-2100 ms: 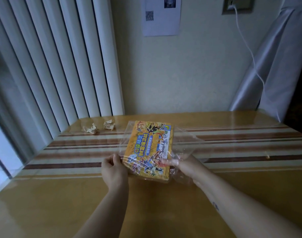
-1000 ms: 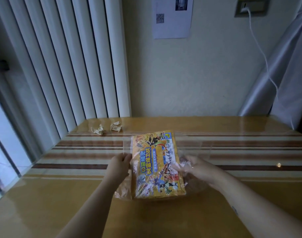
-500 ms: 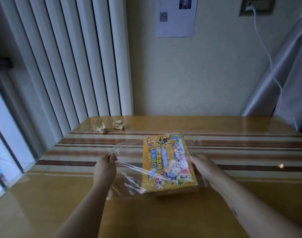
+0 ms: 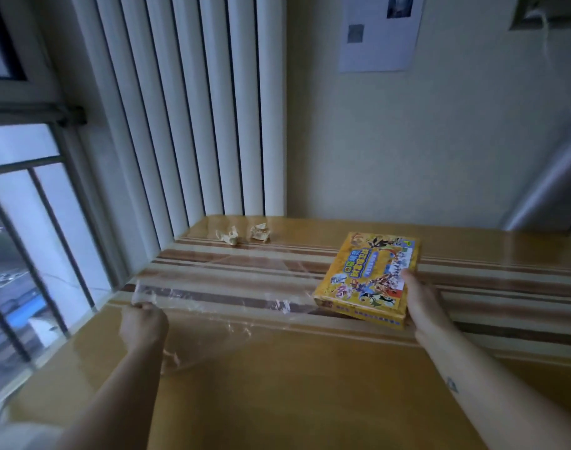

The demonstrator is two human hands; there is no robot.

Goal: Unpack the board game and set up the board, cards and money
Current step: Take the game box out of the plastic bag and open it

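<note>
gripping the wrap in a fisted left hand near the left edge of the table, holding it spread rightward to just beside the box, with two scraps sitting far back by the blinds. pinching the box at its near right corner in the right hand, thumb on top, holding it tilted above the table's stripes.

The wrap is thin, clear, crinkled plastic, the game box printed, probably cardboard, and the striped table has a smooth, glossy wood-look top.
</note>
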